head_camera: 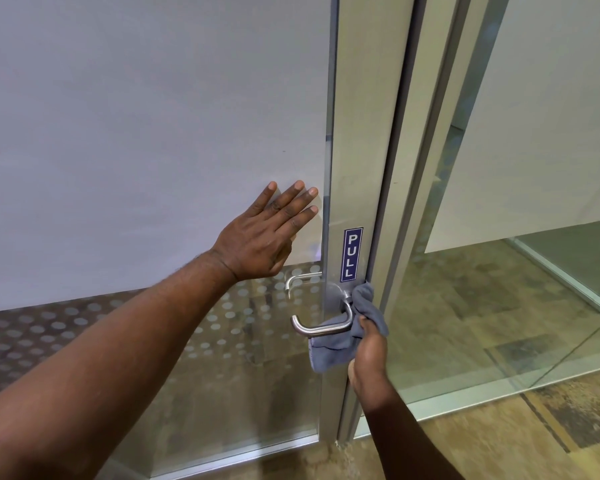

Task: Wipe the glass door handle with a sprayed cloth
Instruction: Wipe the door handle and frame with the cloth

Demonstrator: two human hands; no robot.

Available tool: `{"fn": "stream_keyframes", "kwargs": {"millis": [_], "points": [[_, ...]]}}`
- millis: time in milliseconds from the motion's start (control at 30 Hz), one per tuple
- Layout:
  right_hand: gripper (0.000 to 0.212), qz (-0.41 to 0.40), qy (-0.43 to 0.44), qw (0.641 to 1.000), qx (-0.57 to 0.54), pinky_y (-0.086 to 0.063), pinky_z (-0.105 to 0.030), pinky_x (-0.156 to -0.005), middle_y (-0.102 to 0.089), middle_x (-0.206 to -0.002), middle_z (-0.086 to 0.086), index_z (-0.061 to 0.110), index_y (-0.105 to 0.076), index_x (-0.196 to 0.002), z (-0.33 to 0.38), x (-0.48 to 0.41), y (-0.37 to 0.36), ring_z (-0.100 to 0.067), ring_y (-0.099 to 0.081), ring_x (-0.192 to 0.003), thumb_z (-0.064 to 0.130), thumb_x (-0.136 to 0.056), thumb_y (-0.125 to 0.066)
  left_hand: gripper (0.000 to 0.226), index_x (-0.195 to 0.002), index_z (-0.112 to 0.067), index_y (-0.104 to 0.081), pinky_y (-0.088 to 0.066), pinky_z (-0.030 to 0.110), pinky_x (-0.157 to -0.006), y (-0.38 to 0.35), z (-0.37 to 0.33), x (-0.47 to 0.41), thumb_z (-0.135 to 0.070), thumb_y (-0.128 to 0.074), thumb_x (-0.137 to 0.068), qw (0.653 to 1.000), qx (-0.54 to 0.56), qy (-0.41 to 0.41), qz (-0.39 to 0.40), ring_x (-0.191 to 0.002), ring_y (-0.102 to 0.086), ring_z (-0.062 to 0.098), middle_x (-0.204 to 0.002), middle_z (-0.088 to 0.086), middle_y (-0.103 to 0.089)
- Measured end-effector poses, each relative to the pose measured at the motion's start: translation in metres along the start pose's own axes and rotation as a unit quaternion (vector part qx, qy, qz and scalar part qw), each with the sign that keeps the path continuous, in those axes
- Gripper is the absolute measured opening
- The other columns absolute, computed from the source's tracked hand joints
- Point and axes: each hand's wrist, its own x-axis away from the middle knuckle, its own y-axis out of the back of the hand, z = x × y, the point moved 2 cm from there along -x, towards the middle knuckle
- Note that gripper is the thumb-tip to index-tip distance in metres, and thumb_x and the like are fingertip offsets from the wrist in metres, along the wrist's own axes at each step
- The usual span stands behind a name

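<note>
A brushed metal lever handle (321,328) sticks out to the left from the aluminium door frame (357,168), below a blue PULL sticker (351,254). My right hand (369,355) grips a grey cloth (359,318) and presses it against the handle's base, where the lever meets the frame. The cloth hangs down behind and under the lever. My left hand (274,230) lies flat on the frosted glass door panel (153,133), fingers spread, a little above and left of the handle. A second lever (300,279) shows through the glass on the door's far side.
The lower glass has a dotted frosted band (84,327). To the right stands a fixed glass partition (499,289) with a floor rail (465,400). Brown patterned carpet (534,441) covers the floor.
</note>
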Motion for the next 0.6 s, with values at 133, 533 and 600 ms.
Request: {"fn": "stream_keyframes", "kwargs": {"millis": [133, 533, 600], "points": [[0.036, 0.006, 0.028, 0.998, -0.055, -0.054, -0.019, -0.088, -0.079, -0.102, 0.001, 0.012, -0.077, -0.102, 0.008, -0.002, 0.000, -0.012, -0.072, -0.100, -0.005, -0.099, -0.046, 0.063, -0.157, -0.004, -0.035, -0.008, 0.052, -0.127, 0.000, 0.001, 0.000, -0.017, -0.048, -0.096, 1.000, 0.001, 0.000, -0.002, -0.155, -0.021, 0.034, -0.166, 0.018, -0.026], [0.034, 0.076, 0.162, 0.895, 0.410, -0.053, -0.038, -0.104, -0.054, -0.132, 0.010, 0.030, -0.067, -0.125, -0.006, 0.012, 0.001, -0.012, -0.055, -0.122, 0.027, -0.091, -0.072, 0.063, -0.157, -0.005, -0.034, -0.009, 0.053, -0.127, -0.001, 0.000, 0.000, -0.018, -0.047, -0.097, 1.000, 0.006, 0.000, 0.002, -0.156, -0.019, 0.034, -0.166, 0.018, -0.025], [0.024, 0.015, 0.108, 0.960, 0.258, -0.061, -0.034, -0.087, -0.064, -0.117, 0.010, 0.035, -0.065, -0.116, 0.006, 0.016, -0.005, -0.010, -0.067, -0.108, 0.020, -0.097, -0.067, 0.064, -0.157, -0.005, -0.033, -0.009, 0.052, -0.127, -0.001, 0.001, 0.000, -0.018, -0.048, -0.097, 1.000, 0.005, -0.001, 0.001, -0.156, -0.019, 0.033, -0.166, 0.018, -0.025]]}}
